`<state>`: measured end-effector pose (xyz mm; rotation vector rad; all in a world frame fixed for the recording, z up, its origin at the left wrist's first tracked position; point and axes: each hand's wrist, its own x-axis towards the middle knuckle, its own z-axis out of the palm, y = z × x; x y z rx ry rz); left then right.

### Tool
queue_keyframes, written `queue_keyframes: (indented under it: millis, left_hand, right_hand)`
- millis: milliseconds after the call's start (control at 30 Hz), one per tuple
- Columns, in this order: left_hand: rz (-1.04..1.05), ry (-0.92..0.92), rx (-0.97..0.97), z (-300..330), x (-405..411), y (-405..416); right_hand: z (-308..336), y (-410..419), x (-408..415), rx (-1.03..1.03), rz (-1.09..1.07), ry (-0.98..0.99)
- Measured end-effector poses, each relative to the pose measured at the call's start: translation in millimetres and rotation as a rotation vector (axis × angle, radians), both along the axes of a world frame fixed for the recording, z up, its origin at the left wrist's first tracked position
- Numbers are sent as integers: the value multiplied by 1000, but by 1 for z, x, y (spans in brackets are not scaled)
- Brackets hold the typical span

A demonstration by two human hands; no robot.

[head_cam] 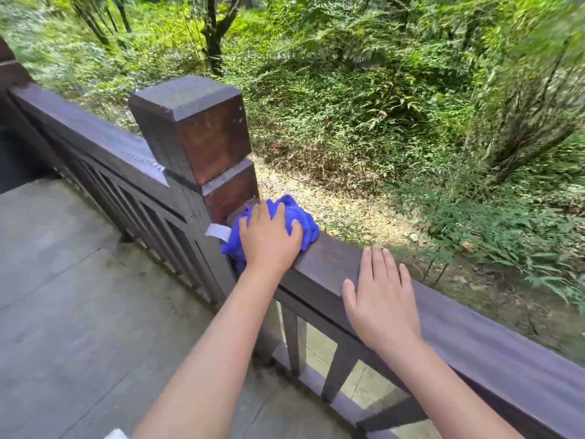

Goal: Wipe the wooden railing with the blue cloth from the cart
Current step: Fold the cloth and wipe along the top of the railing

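A dark brown wooden railing (329,264) runs from the upper left to the lower right, broken by a thick square post (202,134). A bunched blue cloth (300,220) lies on the top rail right beside the post's base. My left hand (269,239) presses down on the blue cloth, fingers curled over it. A white tag (218,232) sticks out of the cloth on the left. My right hand (380,296) rests flat on the rail further right, fingers apart, holding nothing. No cart is in view.
Grey stone floor slabs (72,296) lie on my side of the railing. Vertical balusters (338,372) stand under the rail. Beyond the railing the ground drops to dry leaves and dense green shrubs (395,99) and tree trunks.
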<state>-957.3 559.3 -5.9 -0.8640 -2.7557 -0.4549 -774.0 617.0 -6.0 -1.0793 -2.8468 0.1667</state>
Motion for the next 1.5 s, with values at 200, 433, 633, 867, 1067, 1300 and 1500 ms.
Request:
queue_keyframes:
  millis: [200,433,633,867,1067,1300,1500]
  left_hand:
    - [-105,-62,27,-3,83,7]
    - [-450,-244,216,11,91,-34]
    - [-528,-274,66,12,75,-49]
    - [-481,-243,32,16,80,-55]
    - [-420,-169,71,13,93,-85]
    - [-288,-339,85,24,66,-146]
    - [-174,-429,87,61,25,-220]
  right_hand:
    - [14,12,5,-360,74,233]
    - [33,40,9,-240,471,361]
    - [38,58,-9,-269,612,82]
    - [43,57,-8,-228,677,18]
    - [38,23,-5,-39,706,88]
    - [35,-37,-48,-128,778,152]
    - [60,-95,-110,-336,851,131]
